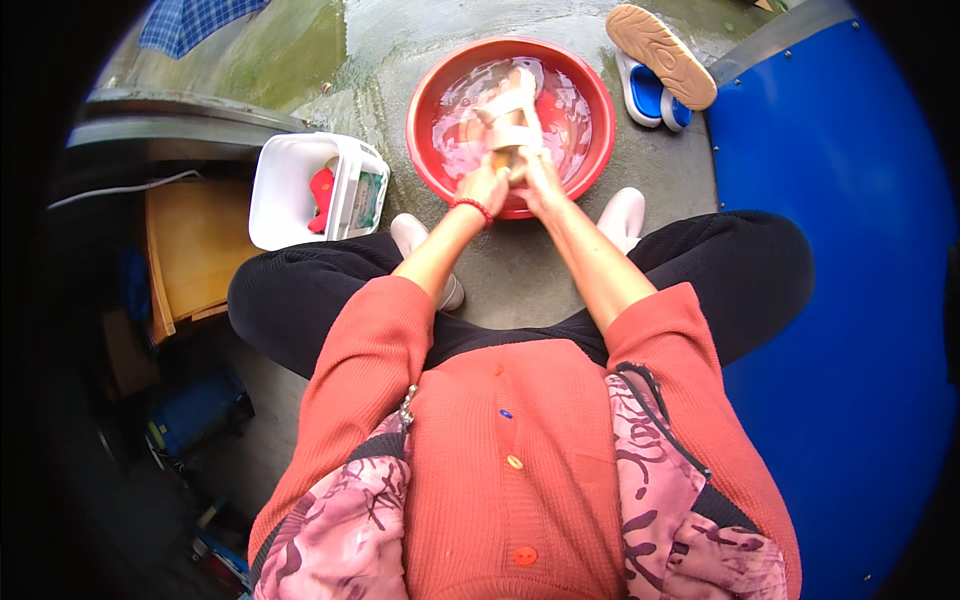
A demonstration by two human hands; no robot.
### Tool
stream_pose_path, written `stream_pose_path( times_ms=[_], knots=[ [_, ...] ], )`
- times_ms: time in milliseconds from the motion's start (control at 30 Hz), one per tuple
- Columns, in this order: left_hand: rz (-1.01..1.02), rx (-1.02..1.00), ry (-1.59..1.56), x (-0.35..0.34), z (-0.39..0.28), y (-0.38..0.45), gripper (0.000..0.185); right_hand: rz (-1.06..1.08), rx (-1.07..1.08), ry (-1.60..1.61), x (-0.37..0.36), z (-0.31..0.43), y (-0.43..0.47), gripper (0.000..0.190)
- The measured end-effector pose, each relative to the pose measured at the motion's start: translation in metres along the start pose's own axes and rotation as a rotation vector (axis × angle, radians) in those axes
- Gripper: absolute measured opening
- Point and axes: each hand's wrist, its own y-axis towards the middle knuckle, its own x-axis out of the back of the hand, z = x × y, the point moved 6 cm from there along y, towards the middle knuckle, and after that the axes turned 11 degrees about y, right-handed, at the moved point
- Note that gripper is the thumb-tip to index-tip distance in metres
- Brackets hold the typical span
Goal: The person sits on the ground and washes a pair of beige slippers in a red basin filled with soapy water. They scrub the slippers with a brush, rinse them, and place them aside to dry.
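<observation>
A red plastic basin (pixel 421 135) holding water stands on the floor before me. Over its near side, my left hand (pixel 484 184) and my right hand (pixel 541 180) grip the near end of a pale sandal (pixel 517 112), which is blurred and reaches towards the basin's middle. A yellowish patch shows between my fingers; I cannot tell whether it is part of the sandal or a separate thing. A red beaded bracelet circles my left wrist.
Left of the basin is a white plastic bucket (pixel 281 187) with a red item (pixel 322 196) inside. White-and-blue shoes (pixel 643 94) and an overturned tan-soled one (pixel 660 54) lie right, by a blue panel (pixel 817 225). A plaid umbrella (pixel 187 22) is upper left.
</observation>
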Motion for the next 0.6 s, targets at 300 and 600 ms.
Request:
stream_pose_path(
  times_ms=[300,600],
  knots=[
    [0.123,-0.147,-0.138,-0.002,-0.023,-0.037,0.047,0.012,0.081,0.241,0.048,-0.023,0.065,0.032],
    [0.164,-0.15,-0.178,-0.019,-0.023,-0.025,0.049,-0.078,0.242,0.145,0.047,-0.015,0.048,0.032]
  ],
)
